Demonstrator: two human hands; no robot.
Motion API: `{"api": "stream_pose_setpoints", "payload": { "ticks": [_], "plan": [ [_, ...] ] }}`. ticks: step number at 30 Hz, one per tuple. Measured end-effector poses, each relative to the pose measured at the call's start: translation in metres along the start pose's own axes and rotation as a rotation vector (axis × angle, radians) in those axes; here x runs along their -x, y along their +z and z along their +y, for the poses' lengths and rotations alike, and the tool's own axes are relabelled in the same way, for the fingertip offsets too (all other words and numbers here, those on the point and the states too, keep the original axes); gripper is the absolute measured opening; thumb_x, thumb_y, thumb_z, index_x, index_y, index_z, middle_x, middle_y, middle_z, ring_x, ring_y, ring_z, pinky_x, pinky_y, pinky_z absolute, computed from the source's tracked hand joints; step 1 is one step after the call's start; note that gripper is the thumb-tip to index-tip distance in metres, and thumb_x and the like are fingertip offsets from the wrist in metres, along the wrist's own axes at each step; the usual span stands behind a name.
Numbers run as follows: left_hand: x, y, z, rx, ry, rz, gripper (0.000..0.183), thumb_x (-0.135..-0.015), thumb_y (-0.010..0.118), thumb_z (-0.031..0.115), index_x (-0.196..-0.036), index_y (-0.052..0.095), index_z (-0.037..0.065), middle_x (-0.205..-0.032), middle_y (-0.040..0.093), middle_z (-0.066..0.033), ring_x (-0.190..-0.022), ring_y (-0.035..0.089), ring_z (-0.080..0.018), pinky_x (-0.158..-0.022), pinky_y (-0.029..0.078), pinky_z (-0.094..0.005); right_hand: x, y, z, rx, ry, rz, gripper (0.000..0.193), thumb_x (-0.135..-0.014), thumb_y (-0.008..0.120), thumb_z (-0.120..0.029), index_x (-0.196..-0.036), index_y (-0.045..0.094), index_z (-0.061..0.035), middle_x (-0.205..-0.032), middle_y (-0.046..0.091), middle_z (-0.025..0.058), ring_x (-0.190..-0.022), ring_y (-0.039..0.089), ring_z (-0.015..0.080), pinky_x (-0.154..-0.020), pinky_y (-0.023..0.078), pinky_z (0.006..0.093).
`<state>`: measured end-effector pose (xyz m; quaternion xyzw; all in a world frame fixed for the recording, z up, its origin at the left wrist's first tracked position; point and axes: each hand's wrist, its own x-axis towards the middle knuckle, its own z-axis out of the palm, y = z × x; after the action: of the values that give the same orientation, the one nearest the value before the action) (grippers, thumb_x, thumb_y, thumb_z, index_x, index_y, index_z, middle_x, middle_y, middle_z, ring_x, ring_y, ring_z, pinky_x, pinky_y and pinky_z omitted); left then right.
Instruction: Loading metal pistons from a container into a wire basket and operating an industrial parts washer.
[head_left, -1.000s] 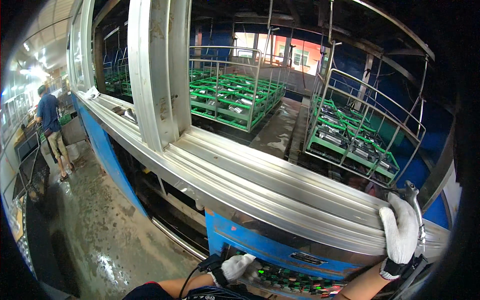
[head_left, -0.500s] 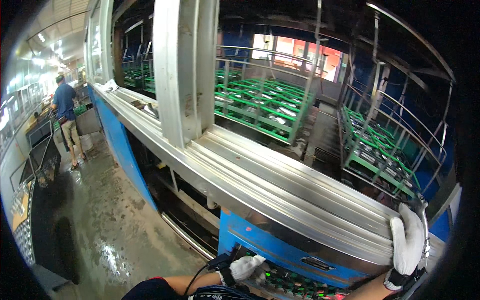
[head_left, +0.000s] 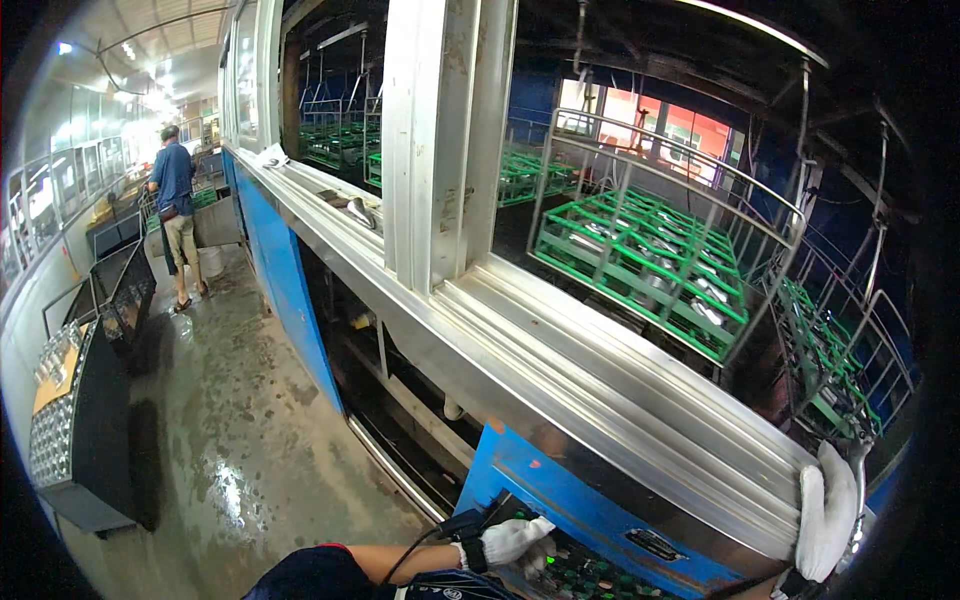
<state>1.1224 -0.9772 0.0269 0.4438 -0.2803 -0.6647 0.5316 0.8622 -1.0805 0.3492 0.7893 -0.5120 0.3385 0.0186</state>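
Note:
My left hand (head_left: 512, 541), in a white glove with a black band at the wrist, reaches over a dark control panel (head_left: 592, 578) with rows of buttons and a lit green light. Its thumb or forefinger is stretched out, and the other fingers hang blurred over the buttons. At the right end of the metal sill (head_left: 620, 400), my gloved right hand (head_left: 828, 512) lies against the frame with fingers stretched and holding nothing. Beyond the sill hangs a green rack (head_left: 640, 270) loaded with shiny metal pieces, inside a metal rail cage. Another loaded green rack (head_left: 825, 370) is farther right.
A metal pillar (head_left: 445, 150) rises from the sill. Blue panels (head_left: 285, 270) line the machine's side, with a dark opening between them. On the wet floor (head_left: 270, 420) at left stands a person (head_left: 178, 210). A dark bench (head_left: 85, 460) holds several shiny pieces.
The view has shifted, moving the scene rightward. The green rack has come nearer and to the right relative to the pillar. Both hands stay at the panel and the sill.

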Motion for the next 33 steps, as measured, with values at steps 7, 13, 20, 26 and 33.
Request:
{"api": "stream_pose_setpoints", "payload": {
  "ticks": [7,13,20,26,33],
  "plan": [
    [0.004,0.006,0.004,-0.01,-0.023,0.006,0.058,-0.097,0.039,0.051,-0.096,0.062,-0.001,-0.066,0.062,-0.009,-0.052,0.06,-0.0176,-0.05,0.051,-0.0297,0.001,-0.001,0.004,0.028,-0.017,0.011,0.037,-0.087,0.056,-0.016,-0.116,0.059,0.0073,-0.121,0.056,0.0227,-0.117,0.051,0.0323,-0.104,0.034,0.0373],
    [0.016,0.017,0.025,0.027,-0.064,-0.021,0.051,-0.099,0.039,0.045,-0.102,0.062,-0.001,-0.073,0.064,-0.0101,-0.06,0.062,-0.017,-0.054,0.053,-0.0294,0.002,-0.003,0.002,-0.031,0.024,0.024,0.037,-0.086,0.055,-0.015,-0.115,0.059,0.0081,-0.119,0.057,0.0229,-0.115,0.052,0.032,-0.103,0.035,0.0371],
    [0.002,0.0,-0.001,0.021,0.0,-0.092,0.052,-0.1,0.037,0.045,-0.116,0.055,0.0,-0.091,0.066,-0.0096,-0.076,0.063,-0.0181,-0.065,0.053,-0.0312,0.002,-0.001,0.008,-0.011,-0.055,0.046,0.035,-0.086,0.058,-0.014,-0.113,0.06,0.0076,-0.115,0.059,0.0218,-0.11,0.055,0.032,-0.1,0.038,0.0365],
    [0.016,0.01,0.014,0.065,0.047,-0.055,0.053,-0.099,0.038,0.046,-0.116,0.055,-0.001,-0.089,0.066,-0.0113,-0.078,0.064,-0.0198,-0.066,0.053,-0.0313,-0.001,-0.001,0.004,0.086,-0.092,0.044,0.035,-0.087,0.059,-0.015,-0.115,0.06,0.0055,-0.114,0.06,0.0214,-0.109,0.055,0.0325,-0.099,0.039,0.0364],
    [0.006,-0.002,0.004,-0.02,0.023,-0.045,0.057,-0.098,0.037,0.05,-0.112,0.058,-0.001,-0.089,0.066,-0.0113,-0.079,0.064,-0.0216,-0.068,0.053,-0.0333,-0.003,0.003,0.008,0.048,-0.08,0.025,0.036,-0.088,0.058,-0.018,-0.115,0.059,0.0052,-0.114,0.06,0.0213,-0.11,0.055,0.0325,-0.1,0.038,0.037]
  ]
}}
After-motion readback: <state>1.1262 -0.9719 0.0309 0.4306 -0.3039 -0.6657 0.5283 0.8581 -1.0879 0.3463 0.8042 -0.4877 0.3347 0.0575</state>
